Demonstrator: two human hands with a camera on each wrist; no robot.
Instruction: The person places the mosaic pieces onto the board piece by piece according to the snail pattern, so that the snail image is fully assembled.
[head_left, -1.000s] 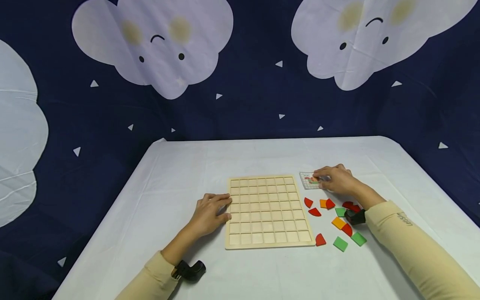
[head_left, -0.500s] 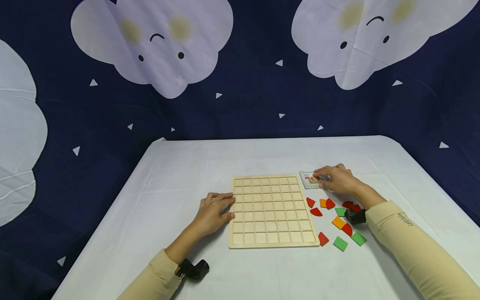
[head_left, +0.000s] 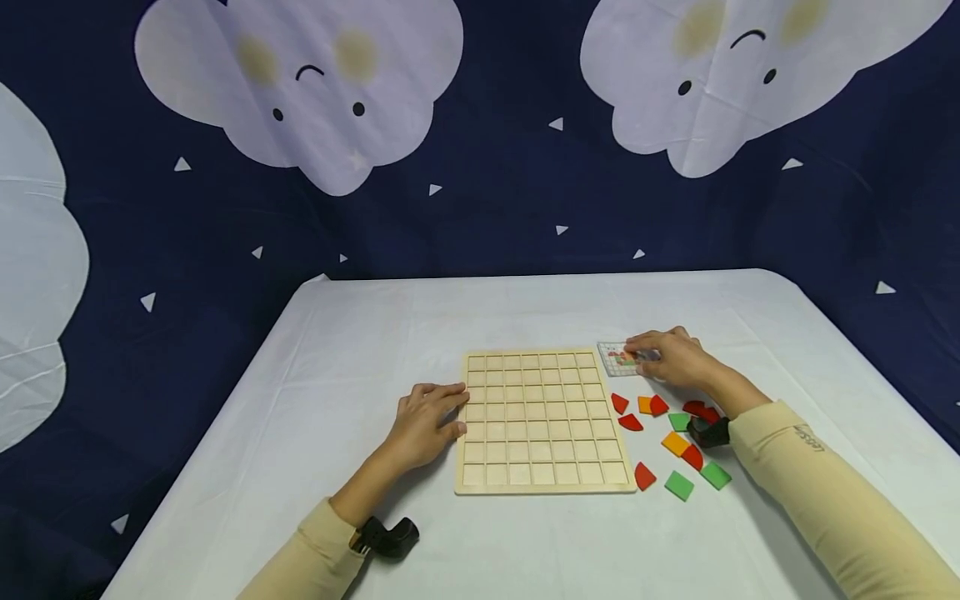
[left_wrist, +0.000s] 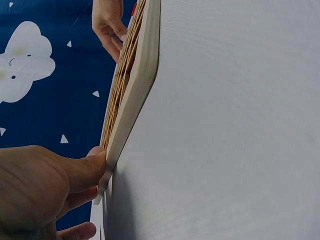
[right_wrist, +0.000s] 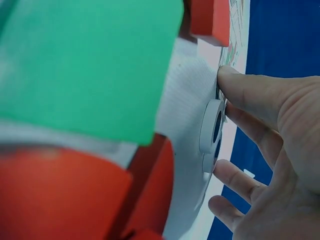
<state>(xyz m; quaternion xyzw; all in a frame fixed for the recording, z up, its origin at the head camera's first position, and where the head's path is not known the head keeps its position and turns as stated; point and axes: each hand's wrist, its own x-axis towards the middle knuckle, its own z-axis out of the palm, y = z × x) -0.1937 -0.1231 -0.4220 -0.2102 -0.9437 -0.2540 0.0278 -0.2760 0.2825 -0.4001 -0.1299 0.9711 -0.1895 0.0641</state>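
Observation:
A square wooden board (head_left: 546,421) with a grid of shallow cells lies on the table. My left hand (head_left: 426,423) touches its left edge, and in the left wrist view the thumb (left_wrist: 90,170) meets the rim. Beyond the board's far right corner is a card (head_left: 615,360) printed with a grid and a coloured picture. My right hand (head_left: 675,357) rests on that card, fingers spread, covering its right part. Up close in the right wrist view, round white pieces with dark centres (right_wrist: 211,131) sit near those fingertips.
Right of the board lie loose flat pieces: red quarter-rounds (head_left: 644,477), green squares (head_left: 678,486) and orange squares (head_left: 675,443). Several are below the right forearm. The white-covered table (head_left: 375,325) ends at a dark blue cloud-print cloth (head_left: 495,225).
The board has slid a little to the right with my left hand at its edge, and the nearest red pieces have shifted with it. My right hand has stayed on the card.

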